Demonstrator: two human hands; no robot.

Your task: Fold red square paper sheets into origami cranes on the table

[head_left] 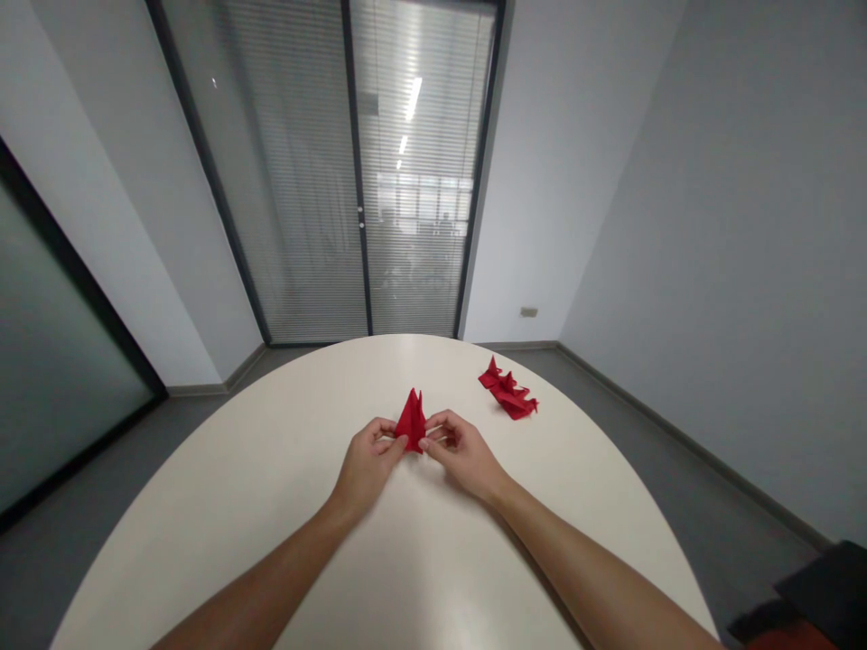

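Observation:
A small red folded paper piece (pixel 411 419), pointed at the top, stands between both my hands over the white round table (pixel 271 478). My left hand (pixel 366 460) pinches its lower left side with thumb and fingers closed. My right hand (pixel 459 451) pinches its lower right side the same way. Both forearms reach in from the bottom of the view.
A pile of red folded paper shapes (pixel 508 390) lies on the table to the far right of my hands. Glass doors with blinds (pixel 358 181) stand behind the table. A dark object (pixel 819 596) sits at the bottom right on the floor.

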